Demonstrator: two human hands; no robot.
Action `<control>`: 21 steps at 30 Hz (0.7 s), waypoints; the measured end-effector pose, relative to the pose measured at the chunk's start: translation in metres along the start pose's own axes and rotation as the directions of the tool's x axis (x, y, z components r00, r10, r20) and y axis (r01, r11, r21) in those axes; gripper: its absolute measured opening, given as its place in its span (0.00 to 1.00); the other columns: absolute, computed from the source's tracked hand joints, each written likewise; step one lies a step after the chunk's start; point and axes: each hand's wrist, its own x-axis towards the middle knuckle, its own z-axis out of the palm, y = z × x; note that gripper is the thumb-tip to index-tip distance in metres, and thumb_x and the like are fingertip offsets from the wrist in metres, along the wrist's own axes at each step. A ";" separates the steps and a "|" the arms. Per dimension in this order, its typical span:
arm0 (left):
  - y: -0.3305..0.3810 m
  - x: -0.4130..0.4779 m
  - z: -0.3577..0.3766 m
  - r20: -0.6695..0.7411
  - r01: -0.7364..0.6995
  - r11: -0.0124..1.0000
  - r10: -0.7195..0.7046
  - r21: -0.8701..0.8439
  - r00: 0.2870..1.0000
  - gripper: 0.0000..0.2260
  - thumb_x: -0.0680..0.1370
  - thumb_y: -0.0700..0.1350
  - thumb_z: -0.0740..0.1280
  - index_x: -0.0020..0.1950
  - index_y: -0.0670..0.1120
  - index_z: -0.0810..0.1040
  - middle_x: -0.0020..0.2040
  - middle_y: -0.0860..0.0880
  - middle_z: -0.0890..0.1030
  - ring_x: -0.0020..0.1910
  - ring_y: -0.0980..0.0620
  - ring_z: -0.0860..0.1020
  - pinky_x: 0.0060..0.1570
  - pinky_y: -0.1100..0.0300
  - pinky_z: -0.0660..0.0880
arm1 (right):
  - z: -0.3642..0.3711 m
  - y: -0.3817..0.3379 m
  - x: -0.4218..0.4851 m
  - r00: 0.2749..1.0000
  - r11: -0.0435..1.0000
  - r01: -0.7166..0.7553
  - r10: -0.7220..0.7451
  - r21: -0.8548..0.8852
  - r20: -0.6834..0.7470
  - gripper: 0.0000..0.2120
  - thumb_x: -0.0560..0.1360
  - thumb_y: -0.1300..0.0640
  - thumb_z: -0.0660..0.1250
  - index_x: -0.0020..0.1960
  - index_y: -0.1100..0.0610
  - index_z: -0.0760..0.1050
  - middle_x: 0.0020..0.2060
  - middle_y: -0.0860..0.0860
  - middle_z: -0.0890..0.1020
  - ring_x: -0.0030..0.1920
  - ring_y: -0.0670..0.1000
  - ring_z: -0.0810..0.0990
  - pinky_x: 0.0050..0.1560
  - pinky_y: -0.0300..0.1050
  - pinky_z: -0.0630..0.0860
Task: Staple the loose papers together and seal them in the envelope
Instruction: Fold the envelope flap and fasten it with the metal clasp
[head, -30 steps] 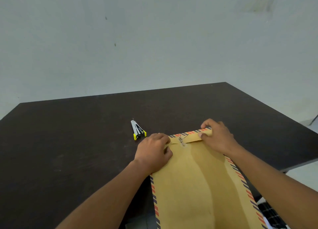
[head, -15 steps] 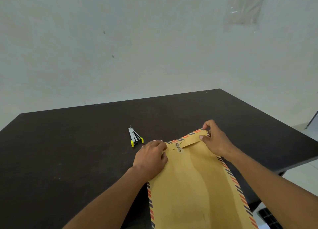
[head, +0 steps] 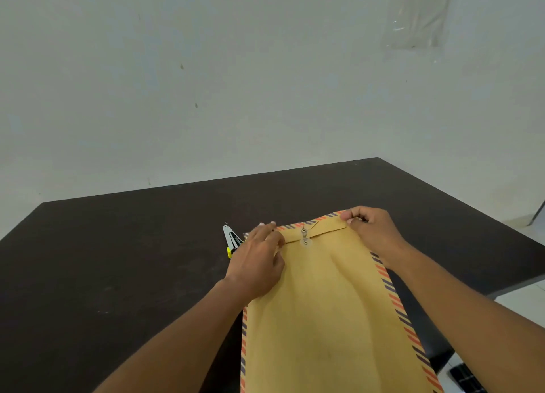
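So, envelope (head: 327, 313) lies flat on dark table (head: 124, 263), long axis running roughly 6 to 12 o'clock, tilted slightly so the flap end points toward about 12–1 o'clock, away from the person. Near end runs off the bottom of the view and hangs past the table's near edge. Manila body, red and blue striped border along both long sides and the far edge. Flap (head: 317, 230) is folded down over the body at the far end, two small round string buttons (head: 304, 236) near its middle, one on the flap, one just below on the body, thin string at them; can't tell if it's wound.

Left hand (head: 256, 263) rests palm down on the envelope's far left corner, at about 9 o'clock from the buttons, fingers stretched along the flap's edge, pressing flat, not clamped on anything. Right hand (head: 373, 233) sits at the far right corner, about 3 o'clock from the buttons, fingers curled, thumb and fingertips pinching the flap's corner. Hands well apart, one at each end of the flap.

Stapler (head: 231, 240), white and black with a yellow end, lies on the table just beside the left hand at its 10 o'clock, long axis near 6–12, yellow end toward the person, partly hidden by the fingers. Papers not visible. Pale wall (head: 206, 82) behind table.
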 end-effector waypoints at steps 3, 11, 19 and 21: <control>0.002 0.004 -0.010 -0.060 -0.041 0.999 0.041 -0.001 0.997 0.13 0.80 0.47 0.62 0.64 0.50 0.75 0.79 0.50 0.61 0.79 0.50 0.55 0.71 0.53 0.64 | -0.002 -0.009 0.006 0.997 0.995 -0.027 0.034 0.098 -0.072 0.12 0.80 0.65 0.63 0.49 0.55 0.84 0.51 0.51 0.83 0.50 0.52 0.79 0.53 0.50 0.77; 0.026 0.000 -0.039 -0.092 -0.121 0.979 0.107 -0.162 0.990 0.10 0.79 0.56 0.63 0.56 0.53 0.75 0.71 0.53 0.71 0.69 0.52 0.71 0.64 0.51 0.72 | -0.005 -0.038 0.018 0.891 0.852 -0.146 0.334 0.502 -0.308 0.13 0.78 0.66 0.60 0.39 0.56 0.79 0.43 0.57 0.85 0.42 0.56 0.84 0.48 0.56 0.83; 0.046 -0.024 -0.048 0.288 -0.200 0.979 0.181 0.038 0.940 0.18 0.74 0.67 0.67 0.57 0.58 0.82 0.79 0.50 0.58 0.77 0.49 0.58 0.71 0.46 0.66 | -0.009 -0.033 -0.002 0.894 0.711 -0.253 0.431 0.656 -0.122 0.16 0.77 0.76 0.59 0.63 0.67 0.69 0.53 0.61 0.83 0.51 0.56 0.85 0.53 0.55 0.82; 0.038 -0.031 -0.040 0.335 -0.228 0.933 0.128 0.278 0.934 0.22 0.78 0.62 0.64 0.71 0.58 0.74 0.81 0.46 0.52 0.78 0.42 0.53 0.73 0.41 0.60 | -0.009 -0.031 -0.011 0.903 0.694 -0.281 0.425 0.662 -0.063 0.15 0.77 0.77 0.59 0.62 0.67 0.67 0.54 0.62 0.82 0.51 0.57 0.85 0.50 0.55 0.83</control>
